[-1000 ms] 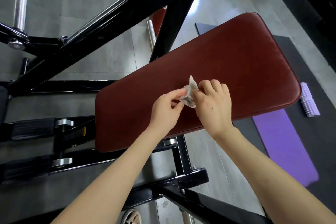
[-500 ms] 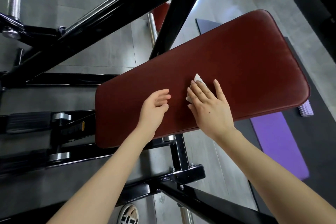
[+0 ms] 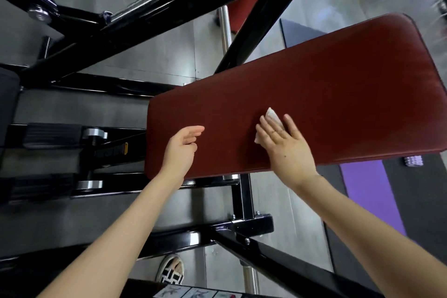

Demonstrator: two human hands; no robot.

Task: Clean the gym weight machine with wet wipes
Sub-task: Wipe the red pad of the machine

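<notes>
Wet wipe (image 3: 272, 115) lies flat on the red pad (image 3: 326, 94), pinned under the right hand (image 3: 284, 145), fingers straight to spread pressure for a broad swipe. Left hand (image 3: 185, 146) hovers loose and empty over the pad's near edge, leaving room.

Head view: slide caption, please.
Right hand presses a wet wipe onto the red bench pad; left hand open nearby.
</notes>
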